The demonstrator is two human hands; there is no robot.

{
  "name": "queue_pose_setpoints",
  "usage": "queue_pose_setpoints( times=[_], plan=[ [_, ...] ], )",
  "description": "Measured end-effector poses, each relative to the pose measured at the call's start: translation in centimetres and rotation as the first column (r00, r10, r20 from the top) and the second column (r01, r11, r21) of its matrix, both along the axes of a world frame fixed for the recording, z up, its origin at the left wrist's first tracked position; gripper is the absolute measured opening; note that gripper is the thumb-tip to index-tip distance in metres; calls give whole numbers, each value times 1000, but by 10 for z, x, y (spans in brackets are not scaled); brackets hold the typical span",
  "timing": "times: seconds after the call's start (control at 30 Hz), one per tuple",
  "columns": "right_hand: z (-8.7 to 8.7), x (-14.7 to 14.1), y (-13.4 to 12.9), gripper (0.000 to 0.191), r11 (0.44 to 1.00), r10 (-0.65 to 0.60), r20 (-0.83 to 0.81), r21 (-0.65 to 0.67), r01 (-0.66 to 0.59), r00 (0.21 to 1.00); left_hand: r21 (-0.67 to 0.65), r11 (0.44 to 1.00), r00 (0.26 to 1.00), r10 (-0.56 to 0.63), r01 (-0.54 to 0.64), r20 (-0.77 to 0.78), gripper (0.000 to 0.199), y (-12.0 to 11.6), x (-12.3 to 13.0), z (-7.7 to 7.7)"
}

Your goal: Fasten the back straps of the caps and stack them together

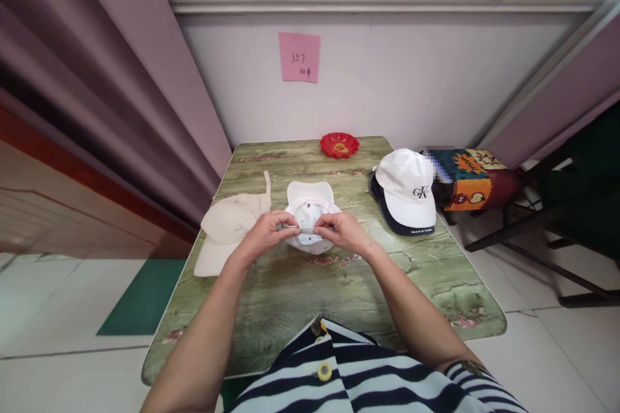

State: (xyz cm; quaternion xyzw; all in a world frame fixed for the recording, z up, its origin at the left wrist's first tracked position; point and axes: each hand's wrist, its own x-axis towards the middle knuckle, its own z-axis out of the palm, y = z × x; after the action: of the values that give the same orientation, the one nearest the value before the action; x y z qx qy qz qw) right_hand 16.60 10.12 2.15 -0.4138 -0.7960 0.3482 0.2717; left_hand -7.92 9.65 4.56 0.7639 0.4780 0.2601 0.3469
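Observation:
A white baseball cap (310, 192) rests on the table in front of me, its inside facing up and its brim pointing away. Across its near opening runs a thin pale strap (307, 230). My left hand (269, 232) pinches the strap's left part between thumb and fingers. On the other side, my right hand (347, 231) is closed in a pinch on its right part. Both hands partly cover the cap's sides. Just left of my left hand lies a cream cap (230, 222) with its loose strap end sticking up.
At the table's right edge, a white cap with black letters (405, 184) is stacked on a dark navy cap (394, 222). A red scalloped dish (339, 145) stands at the back of the green wood-patterned table (271, 322). A colourful stool (472, 177) is beyond the right edge.

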Motion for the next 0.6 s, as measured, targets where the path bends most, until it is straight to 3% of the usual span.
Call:
queue_pose_setpoints(
  times=[0.23,0.4,0.5,0.6],
  plan=[
    [2,14,0,24,997,71,-19,-40,-72,997,-28,998,998,-57,57,22,22,2,-10,-2],
    [-3,13,0,22,1000,10,18,-18,-10,1000,-62,998,999,3,-1,36,22,4,-12,-9],
    [-3,19,1,22,1000,9,7,-13,-9,1000,-67,997,999,-19,21,37,24,3,-15,-8],
    [-4,32,4,41,995,58,76,72,-64,995,-45,995,995,-93,92,-18,34,3,-21,-7]
  ],
)
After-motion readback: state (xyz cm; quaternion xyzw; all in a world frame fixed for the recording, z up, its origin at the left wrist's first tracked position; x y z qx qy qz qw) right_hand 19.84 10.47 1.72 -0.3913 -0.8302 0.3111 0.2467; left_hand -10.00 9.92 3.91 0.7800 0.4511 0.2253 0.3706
